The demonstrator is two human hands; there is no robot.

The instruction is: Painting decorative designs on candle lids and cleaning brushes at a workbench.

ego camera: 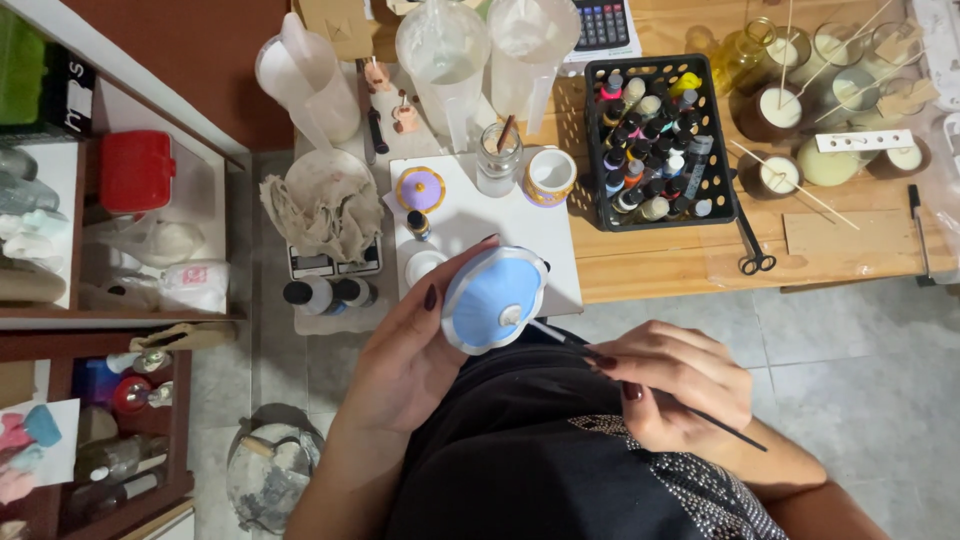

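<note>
My left hand [405, 345] holds a round blue lid-like piece [490, 298] with a white rim and a small white knob, tilted toward me. My right hand [670, 385] grips a thin dark paintbrush [735, 430]; its tip touches the blue piece near the knob. Both hands hover over my lap, just in front of a white board [470, 215] that carries a lilac and yellow lid [421, 188], a small white pot [549, 176] and a glass jar [498, 160].
A black crate of small paint bottles [655, 140] stands on the wooden table [850, 240], with scissors [752, 250] and candles with wooden sticks [800, 110] to its right. Plastic jugs [445, 55], a rag [325, 215] and shelves [110, 230] lie left.
</note>
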